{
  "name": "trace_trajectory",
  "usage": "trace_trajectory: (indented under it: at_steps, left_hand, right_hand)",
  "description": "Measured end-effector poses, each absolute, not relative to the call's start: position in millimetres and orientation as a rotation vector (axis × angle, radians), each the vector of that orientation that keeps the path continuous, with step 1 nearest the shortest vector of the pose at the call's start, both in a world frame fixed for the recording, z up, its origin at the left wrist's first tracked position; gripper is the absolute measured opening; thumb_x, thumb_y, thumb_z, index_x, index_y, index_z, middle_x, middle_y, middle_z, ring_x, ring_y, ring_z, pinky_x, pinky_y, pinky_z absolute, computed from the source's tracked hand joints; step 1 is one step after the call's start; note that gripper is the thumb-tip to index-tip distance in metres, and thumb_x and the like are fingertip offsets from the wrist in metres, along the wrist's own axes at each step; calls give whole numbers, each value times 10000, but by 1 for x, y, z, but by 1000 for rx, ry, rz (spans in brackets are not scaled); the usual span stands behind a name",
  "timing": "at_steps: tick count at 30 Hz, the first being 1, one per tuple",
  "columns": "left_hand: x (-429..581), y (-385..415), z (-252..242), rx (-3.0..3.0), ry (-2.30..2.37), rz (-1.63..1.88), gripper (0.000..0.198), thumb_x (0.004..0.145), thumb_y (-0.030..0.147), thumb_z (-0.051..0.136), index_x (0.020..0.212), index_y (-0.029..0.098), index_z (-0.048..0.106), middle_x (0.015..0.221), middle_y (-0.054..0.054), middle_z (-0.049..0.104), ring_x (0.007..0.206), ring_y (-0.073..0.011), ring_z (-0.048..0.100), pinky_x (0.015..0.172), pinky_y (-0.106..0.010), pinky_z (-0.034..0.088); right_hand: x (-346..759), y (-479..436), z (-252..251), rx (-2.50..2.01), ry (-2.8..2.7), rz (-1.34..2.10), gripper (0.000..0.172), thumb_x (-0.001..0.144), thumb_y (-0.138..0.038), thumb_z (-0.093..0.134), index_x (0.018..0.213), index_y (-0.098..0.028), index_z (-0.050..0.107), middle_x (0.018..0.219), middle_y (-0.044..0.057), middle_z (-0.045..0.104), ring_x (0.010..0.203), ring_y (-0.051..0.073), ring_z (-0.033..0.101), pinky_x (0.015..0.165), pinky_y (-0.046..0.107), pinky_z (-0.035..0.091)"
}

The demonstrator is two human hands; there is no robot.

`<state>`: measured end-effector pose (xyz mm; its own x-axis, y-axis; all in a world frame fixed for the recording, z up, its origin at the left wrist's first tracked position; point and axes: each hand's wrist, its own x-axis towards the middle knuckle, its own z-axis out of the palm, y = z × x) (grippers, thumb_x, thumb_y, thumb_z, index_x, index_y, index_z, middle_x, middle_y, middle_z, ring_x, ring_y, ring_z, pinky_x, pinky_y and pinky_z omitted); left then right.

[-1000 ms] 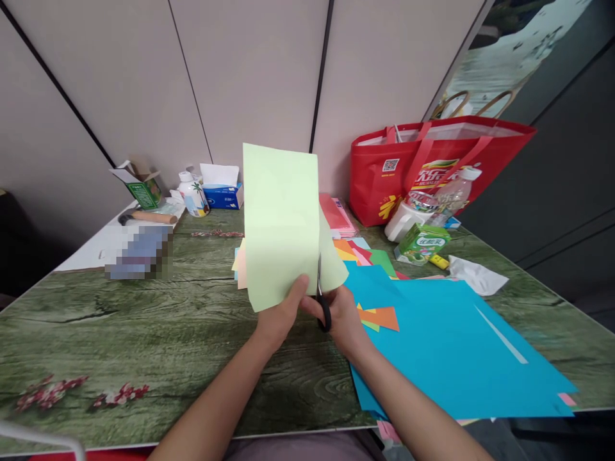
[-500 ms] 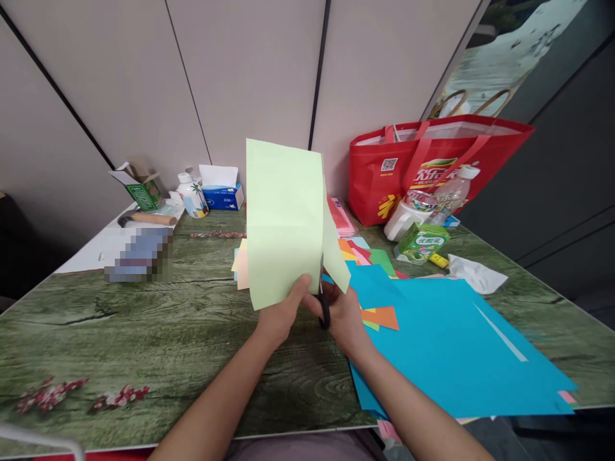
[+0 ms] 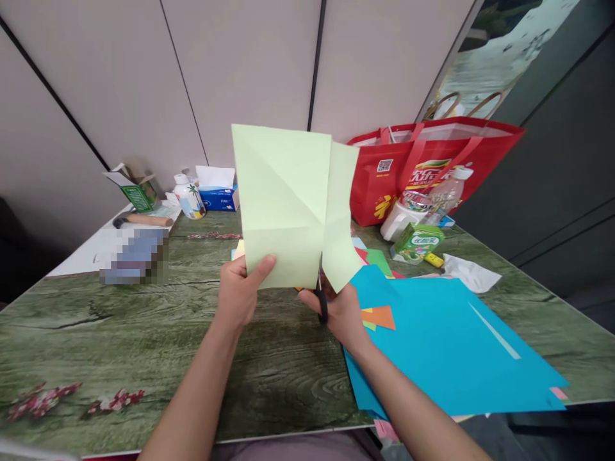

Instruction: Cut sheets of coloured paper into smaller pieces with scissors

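Note:
A creased sheet of pale green paper [image 3: 283, 198] is held upright above the table. My left hand [image 3: 240, 288] grips its lower left edge, thumb on the near face and fingers behind. In my right hand [image 3: 341, 314] are scissors [image 3: 321, 304] with black handles, their blades within a cut that runs up from the paper's lower edge. The strip right of the cut bends away and rests against the right hand. Most of the blades are hidden by the paper.
Blue paper sheets [image 3: 446, 352] with orange scraps [image 3: 382, 317] lie at the right. Behind stand a red bag [image 3: 379, 179], a green drink carton [image 3: 417, 242] and a plastic bottle [image 3: 449, 189]. A hammer [image 3: 144, 220], a white bottle [image 3: 189, 197] and a blue tissue box [image 3: 218, 197] are at the back left.
My left hand has moved left, from beside the scissors to the paper's lower left edge. The paper has flattened out and its right strip has swung into fuller view. The scissors remain at the cut.

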<state>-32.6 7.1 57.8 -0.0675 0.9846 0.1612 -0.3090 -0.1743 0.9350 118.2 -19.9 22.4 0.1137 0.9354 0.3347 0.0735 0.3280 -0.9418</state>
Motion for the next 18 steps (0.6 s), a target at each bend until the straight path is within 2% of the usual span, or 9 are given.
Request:
trace_trajectory:
  at_steps: [3,5,8,11,13,15,18]
  left_hand:
    - [-46,3,66,1202,1018,1366,199,587,275,743,741,152,710,778,-52,718,679,-200,642,613,-303,522]
    - [-54,1,74,1276,1049,1310,253,559,266,761,782,156,711,793,-60,719,683,-214,649,575,-295,531]
    - [-61,0,85,1250,1004,1316,331,585,298,744,884,162,702,828,-79,717,755,-254,659,620,-335,550]
    - [-65,1,92,1189,945,1421,307,625,306,720,895,161,698,849,-85,715,798,-267,659,679,-370,551]
    - [-69,1,96,1161,891,1491,300,632,312,716,891,163,698,857,-85,714,798,-264,661,702,-376,549]
    - [-76,0,97,1137,837,1528,311,629,335,715,889,165,697,845,-86,715,782,-266,665,707,-380,549]
    - [-86,-1,92,1093,805,1492,340,587,363,734,866,171,701,807,-89,716,730,-270,671,670,-381,556]
  right_hand:
    - [118,-20,18,-1107,-1314,702,388,595,-309,734,939,-169,622,851,79,691,775,247,625,717,370,509]
    - [119,-20,14,-1128,-1346,567,353,574,-273,739,899,-188,629,862,77,691,787,251,620,739,376,497]
    - [120,-19,8,-1085,-1437,455,321,592,-213,689,909,-221,640,935,78,687,870,271,613,796,387,474]
    - [121,-16,6,-1161,-1573,419,241,631,-177,617,868,-198,653,899,90,682,856,272,611,775,386,467]
    - [123,-13,6,-1233,-1624,516,215,648,-168,588,855,-181,643,854,79,674,799,246,608,717,357,469]
    - [124,-10,8,-1218,-1570,753,207,656,-195,597,862,-175,618,803,51,665,740,211,604,676,321,468]
    - [127,-6,14,-1042,-1246,1245,298,688,-356,625,922,-179,569,726,19,656,659,180,614,622,298,480]
